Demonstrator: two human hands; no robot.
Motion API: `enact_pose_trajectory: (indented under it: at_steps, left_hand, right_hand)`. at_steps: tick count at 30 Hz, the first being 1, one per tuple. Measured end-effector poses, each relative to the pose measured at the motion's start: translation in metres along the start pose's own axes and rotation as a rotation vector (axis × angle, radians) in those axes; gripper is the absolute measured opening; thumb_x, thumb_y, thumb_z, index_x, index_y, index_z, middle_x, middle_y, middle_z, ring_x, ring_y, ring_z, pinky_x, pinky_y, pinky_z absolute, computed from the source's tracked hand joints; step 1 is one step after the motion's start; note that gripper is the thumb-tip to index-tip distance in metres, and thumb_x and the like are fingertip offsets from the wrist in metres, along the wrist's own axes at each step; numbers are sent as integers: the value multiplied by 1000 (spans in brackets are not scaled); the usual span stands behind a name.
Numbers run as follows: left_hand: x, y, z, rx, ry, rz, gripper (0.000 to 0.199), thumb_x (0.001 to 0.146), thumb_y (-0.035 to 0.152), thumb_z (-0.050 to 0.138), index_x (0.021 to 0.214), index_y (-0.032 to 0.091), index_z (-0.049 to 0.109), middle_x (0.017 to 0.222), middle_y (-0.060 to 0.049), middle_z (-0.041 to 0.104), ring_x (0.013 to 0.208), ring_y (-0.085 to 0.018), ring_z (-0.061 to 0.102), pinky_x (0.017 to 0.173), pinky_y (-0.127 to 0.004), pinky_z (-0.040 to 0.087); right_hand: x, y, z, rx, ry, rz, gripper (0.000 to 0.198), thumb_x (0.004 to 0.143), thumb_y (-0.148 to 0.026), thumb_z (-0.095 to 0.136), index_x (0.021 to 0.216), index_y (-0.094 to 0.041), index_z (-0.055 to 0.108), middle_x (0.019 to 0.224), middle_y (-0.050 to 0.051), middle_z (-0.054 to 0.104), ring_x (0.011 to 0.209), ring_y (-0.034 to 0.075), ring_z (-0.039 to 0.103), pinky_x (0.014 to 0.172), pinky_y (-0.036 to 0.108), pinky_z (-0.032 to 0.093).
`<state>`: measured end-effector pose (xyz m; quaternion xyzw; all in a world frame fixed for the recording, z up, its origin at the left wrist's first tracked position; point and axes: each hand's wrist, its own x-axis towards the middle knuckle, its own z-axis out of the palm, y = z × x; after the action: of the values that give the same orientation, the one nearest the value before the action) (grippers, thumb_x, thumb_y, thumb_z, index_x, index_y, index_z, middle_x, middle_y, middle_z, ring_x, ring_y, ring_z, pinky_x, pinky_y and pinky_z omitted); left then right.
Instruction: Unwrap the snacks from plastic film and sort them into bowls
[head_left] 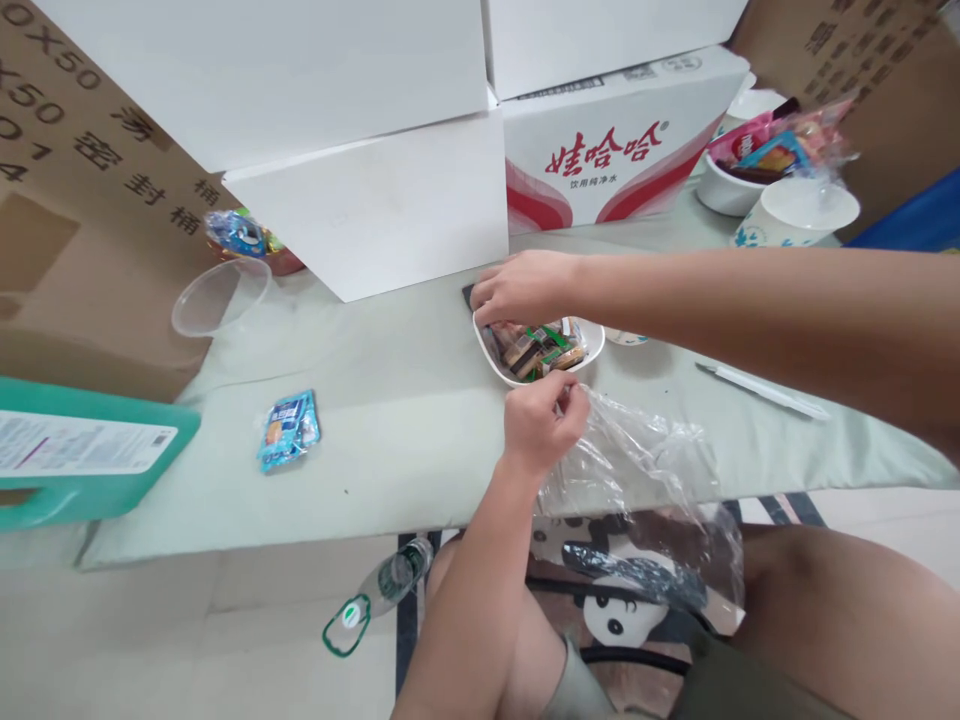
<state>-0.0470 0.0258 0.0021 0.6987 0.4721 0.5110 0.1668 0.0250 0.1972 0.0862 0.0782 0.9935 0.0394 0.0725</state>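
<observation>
A white bowl (597,352) of small wrapped snack packets (541,350) sits on the cloth-covered table. My left hand (546,415) is closed in a pinch at the bowl's near rim, gripping a clear plastic bag (645,450) that hangs over the table edge towards my lap. At the far left rim, my right hand (525,285) reaches down with curled fingers. Its fingertips are partly hidden, so what they grip is unclear. A small dark flat thing (468,296) shows just beside those fingers.
Blue packets (291,430) lie on the left, near a clear plastic tub (222,298) and a green jug (97,450). White boxes (375,200) line the back. A paper tub (772,212) and a white pen-like object (765,390) are on the right. A bottle (394,575) is on the floor.
</observation>
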Motion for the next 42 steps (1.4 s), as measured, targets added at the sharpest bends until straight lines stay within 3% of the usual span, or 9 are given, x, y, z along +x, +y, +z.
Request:
enact_pose_trajectory:
  at_steps: [8, 16, 19, 22, 24, 26, 30, 36, 42]
  left_hand:
    - [-2, -2, 1, -13, 13, 10, 16, 85, 18, 54, 73, 19, 64, 51, 5, 55, 44, -7, 47, 50, -21, 37]
    - [0, -1, 2, -62, -20, -66, 16, 84, 20, 54, 72, 19, 64, 51, 4, 54, 45, -8, 47, 52, -22, 38]
    - [2, -3, 0, -146, -18, -129, 13, 83, 22, 56, 74, 19, 65, 52, 5, 53, 46, -8, 47, 53, -22, 39]
    - [5, -7, -3, -218, -61, -216, 13, 84, 25, 57, 75, 19, 65, 52, 6, 50, 47, -8, 46, 53, -22, 39]
    - [7, -11, -4, -245, -102, -265, 14, 84, 27, 57, 75, 19, 64, 52, 6, 50, 48, -8, 45, 53, -22, 39]
    - [9, -13, -4, -274, -137, -316, 14, 85, 29, 58, 77, 19, 65, 52, 6, 51, 47, -9, 47, 51, -22, 38]
    - [12, -15, -1, -320, -194, -376, 16, 85, 34, 60, 81, 20, 66, 52, 4, 58, 48, -11, 55, 51, -22, 41]
    - [10, -7, -3, -24, -133, -318, 17, 82, 35, 61, 78, 19, 67, 54, 4, 56, 48, -9, 49, 51, -22, 38]
    - [8, -1, -20, 213, -51, -317, 23, 76, 42, 67, 76, 19, 68, 53, 6, 54, 49, -8, 43, 53, -23, 36]
  right_hand:
    - [5, -16, 5, -15, -76, 83, 30, 93, -14, 58, 120, -25, 64, 124, 5, 67, 120, 24, 56, 75, 30, 44]
    - [5, -17, 3, 132, -36, 103, 64, 78, -4, 66, 136, -31, 60, 156, 1, 51, 143, 34, 45, 108, 52, 41]
    - [-24, -31, -28, 220, 125, 289, 63, 83, -7, 61, 141, -29, 56, 160, 3, 46, 144, 33, 44, 115, 52, 38]
    - [-93, -69, -37, 450, 395, 493, 42, 96, -28, 48, 137, -29, 57, 135, 8, 67, 122, 26, 64, 104, 43, 52]
    - [-147, -106, -22, 588, 566, 636, 37, 98, -43, 50, 134, -35, 57, 125, 8, 70, 115, 26, 68, 101, 44, 55]
    - [-189, -143, 9, 609, 550, 754, 54, 90, -52, 64, 140, -41, 50, 139, 9, 63, 129, 32, 61, 108, 51, 50]
    - [-212, -186, 77, 760, 553, 911, 77, 79, -53, 74, 146, -32, 44, 151, 13, 53, 134, 35, 56, 108, 54, 51]
    - [-199, -180, 102, 890, 636, 1149, 16, 87, -37, 58, 91, -24, 67, 82, 5, 74, 75, 22, 67, 75, 39, 54]
    - [-217, -172, 102, 1168, 1042, 1291, 20, 89, -42, 59, 86, -23, 64, 58, -4, 56, 48, 11, 50, 52, 27, 42]
